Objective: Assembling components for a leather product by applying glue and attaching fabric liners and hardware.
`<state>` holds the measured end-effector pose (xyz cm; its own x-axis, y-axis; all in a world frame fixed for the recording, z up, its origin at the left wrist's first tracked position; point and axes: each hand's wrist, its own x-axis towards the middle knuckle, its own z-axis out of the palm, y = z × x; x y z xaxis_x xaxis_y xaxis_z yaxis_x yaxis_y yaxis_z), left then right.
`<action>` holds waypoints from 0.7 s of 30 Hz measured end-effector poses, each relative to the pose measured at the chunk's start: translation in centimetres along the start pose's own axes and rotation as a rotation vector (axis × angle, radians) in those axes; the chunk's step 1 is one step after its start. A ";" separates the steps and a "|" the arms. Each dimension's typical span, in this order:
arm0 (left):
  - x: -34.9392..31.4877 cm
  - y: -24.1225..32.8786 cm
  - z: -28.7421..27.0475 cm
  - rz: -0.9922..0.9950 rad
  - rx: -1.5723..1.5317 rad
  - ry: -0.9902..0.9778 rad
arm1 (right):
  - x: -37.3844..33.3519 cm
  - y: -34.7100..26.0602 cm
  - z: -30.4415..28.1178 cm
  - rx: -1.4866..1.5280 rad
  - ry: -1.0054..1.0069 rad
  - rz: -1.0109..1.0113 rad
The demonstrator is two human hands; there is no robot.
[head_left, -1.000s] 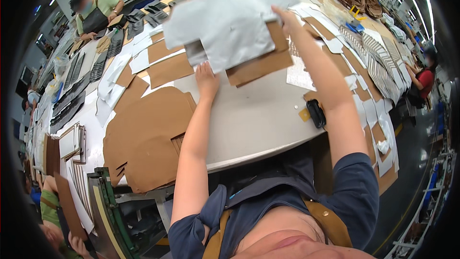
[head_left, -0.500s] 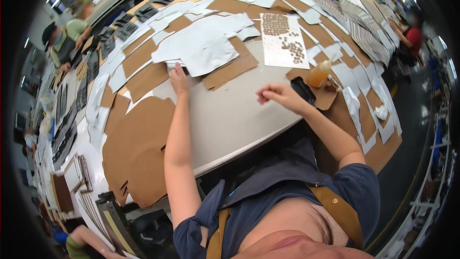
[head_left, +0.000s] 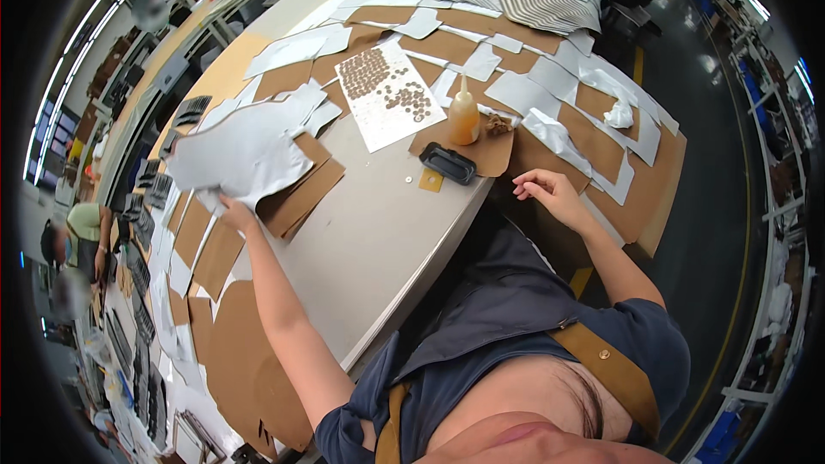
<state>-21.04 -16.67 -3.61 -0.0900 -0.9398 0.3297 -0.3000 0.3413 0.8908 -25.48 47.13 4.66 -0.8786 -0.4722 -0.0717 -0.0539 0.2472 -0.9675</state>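
The white sheet (head_left: 245,146) is spread just beyond the fingertips of the left hand (head_left: 238,213), its near corner touched by them. Whether that corner is pinched or only pressed cannot be told, since the fingertips are partly lost against the pale material. The fingers of the right hand (head_left: 550,193) are loosely curled around nothing, well apart from the sheet and off the edge of the table (head_left: 369,215).

To the right of the left fingers, brown pieces (head_left: 302,193) are seen jutting out from under the sheet, so the sheet is best guided by its edge, with light pressure, lest the pieces beneath be dragged or the surface creased. A steadier result is probably gained if the opposite edge is supported by the free right fingers. Care is also called for around the white card (head_left: 375,133) of small brown discs, which lies between the two hands and beyond them: a wide sweep could scatter the discs. The bottle (head_left: 464,120) and the black tray (head_left: 448,163), beyond and left of the right fingers, are best kept clear of the forearm.
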 end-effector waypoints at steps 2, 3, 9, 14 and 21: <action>7.6 -5.5 -8.9 0.047 0.013 0.089 | 1.3 -1.7 1.2 0.066 -0.083 -0.089; 3.5 -5.7 -4.7 -0.027 0.149 -0.033 | 1.1 -0.8 -0.9 0.012 0.021 -0.095; 1.6 -6.7 -3.8 -0.154 0.251 0.139 | 2.6 0.9 -8.8 0.051 0.511 -0.188; -0.2 -5.6 -5.4 0.527 0.666 0.231 | 1.4 5.3 -17.0 0.163 0.814 -0.146; -5.4 0.4 -3.5 0.651 0.927 -0.399 | -3.7 14.4 -27.5 0.726 1.133 0.261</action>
<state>-17.32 -11.38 -3.98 -0.7175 -0.5912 0.3684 -0.6434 0.7651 -0.0253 -36.02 75.70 -2.33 -0.7473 0.5498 -0.3731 0.1213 -0.4393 -0.8901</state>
